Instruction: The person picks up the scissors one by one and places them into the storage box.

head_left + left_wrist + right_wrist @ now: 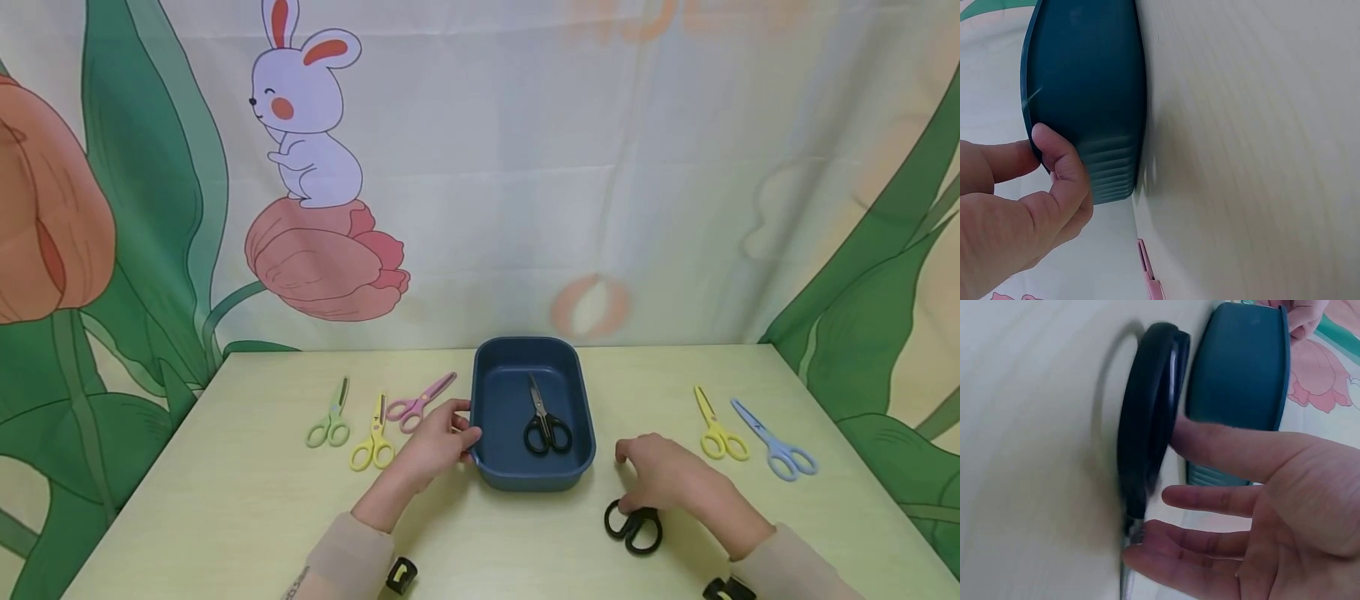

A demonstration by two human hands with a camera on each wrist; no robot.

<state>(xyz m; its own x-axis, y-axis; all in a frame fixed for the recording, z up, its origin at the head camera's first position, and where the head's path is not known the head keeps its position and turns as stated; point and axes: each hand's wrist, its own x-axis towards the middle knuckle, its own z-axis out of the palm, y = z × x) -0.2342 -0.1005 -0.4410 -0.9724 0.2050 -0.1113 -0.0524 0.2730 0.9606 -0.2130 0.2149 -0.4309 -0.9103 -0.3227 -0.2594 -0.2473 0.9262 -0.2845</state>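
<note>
My left hand [438,442] pinches the left rim of a dark blue plastic storage box [529,482], thumb on the rim and fingers against the outside wall. Inside the box lies a pair of black-handled scissors [547,432], blades pointing away. To the right of the box, my right hand [671,475] is over a second pair of black-handled scissors [643,540]. In the right wrist view, its thumb is at the handle [1141,419] and its fingertips are at the metal near the pivot. The hand hides the blades from the head view.
Left of the box lie green scissors [328,430], yellow scissors [372,451] and pink scissors [412,409]. Another yellow pair [720,439] and blue scissors [782,454] lie at the right. A printed curtain [480,183] hangs behind the pale table [225,492].
</note>
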